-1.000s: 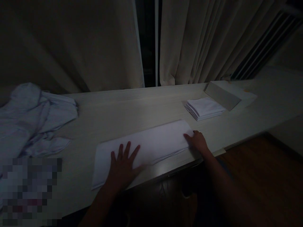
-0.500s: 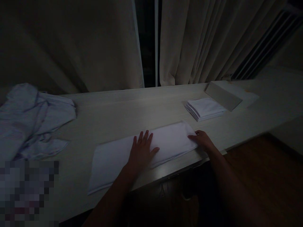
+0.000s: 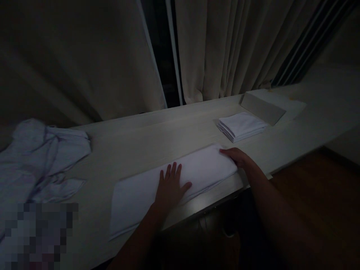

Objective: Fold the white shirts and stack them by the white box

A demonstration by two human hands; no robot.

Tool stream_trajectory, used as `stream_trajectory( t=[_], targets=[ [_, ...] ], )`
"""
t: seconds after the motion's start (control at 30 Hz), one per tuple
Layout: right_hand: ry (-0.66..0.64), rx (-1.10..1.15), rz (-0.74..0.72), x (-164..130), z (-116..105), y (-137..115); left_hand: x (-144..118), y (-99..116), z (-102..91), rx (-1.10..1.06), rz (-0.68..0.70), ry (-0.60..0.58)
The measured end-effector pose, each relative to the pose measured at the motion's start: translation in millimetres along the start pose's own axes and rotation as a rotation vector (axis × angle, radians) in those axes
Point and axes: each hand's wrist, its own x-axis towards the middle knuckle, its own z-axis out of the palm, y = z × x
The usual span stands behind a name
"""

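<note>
A long white cloth folded into a narrow strip (image 3: 174, 180) is lying along the near edge of the pale wooden worktop (image 3: 157, 131). The left hand (image 3: 170, 185) is pressing flat on the middle of the strip with its fingers spread. The right hand (image 3: 237, 156) is resting at the strip's 3 o'clock end, fingers curled over the edge; whether it is pinching the cloth cannot be told in this dim light. The lengthwise folding is looking finished, while the crosswise folds into a compact square seem to be remaining. At 2 o'clock a small stack of folded white cloths (image 3: 240, 126) is sitting beside a pale flat box (image 3: 267, 107), suggesting several pieces are done. At 9 o'clock a crumpled heap of pale blue-white fabric (image 3: 39, 157) is waiting unfolded.
</note>
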Motion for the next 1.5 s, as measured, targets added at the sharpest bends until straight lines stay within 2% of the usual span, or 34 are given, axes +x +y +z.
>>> stream_trajectory(
  t=[0.1,0.17,0.37,0.5,0.6,0.7,0.8,0.97,1.03,1.1,1.17,1.23,1.5],
  targets=[
    [-0.007,-0.005,0.003,10.1,-4.1,-12.6,-0.7,0.8,-1.8,0.005,0.022,-0.024],
    [-0.058,-0.043,0.008,13.1,-5.1,-17.4,-0.4,1.4,-2.7,0.010,0.021,-0.045],
    [-0.213,-0.118,0.020,11.2,-4.4,-15.6,1.4,2.4,-3.2,0.022,-0.014,-0.101],
    [-0.124,-0.134,-0.057,6.8,1.1,-14.7,0.7,1.2,-2.8,0.001,-0.021,-0.107],
    [-0.042,-0.173,-0.143,-1.2,4.4,-25.9,-0.1,-0.4,-1.4,-0.024,-0.017,-0.091],
    [-0.032,-0.243,-0.229,-16.7,11.0,-54.9,-0.7,-1.3,0.0,-0.055,-0.014,-0.067],
    [0.011,-0.465,-0.357,-40.3,32.3,-100.5,-2.0,-0.9,0.1,-0.086,-0.024,-0.042],
    [0.082,-1.009,-0.621,-88.8,101.1,-182.0,-5.2,-3.4,-1.2,-0.190,-0.028,0.002],
    [0.120,-1.168,-0.684,-105.3,126.6,-205.0,-3.7,-7.4,-2.2,-0.241,-0.076,0.028],
    [0.135,-1.246,-0.713,-116.7,143.3,-218.3,0.9,-12.4,-4.3,-0.276,-0.140,0.060],
    [0.129,-1.287,-0.714,-121.7,149.2,-221.7,8.1,-16.8,-7.7,-0.293,-0.188,0.089],
    [0.133,-1.319,-0.696,-120.0,145.6,-217.2,15.8,-18.3,-11.5,-0.299,-0.226,0.111],
    [0.196,-1.259,-0.513,-82.0,107.3,-179.6,28.0,4.4,-16.8,-0.239,-0.259,0.140]
  ],
)
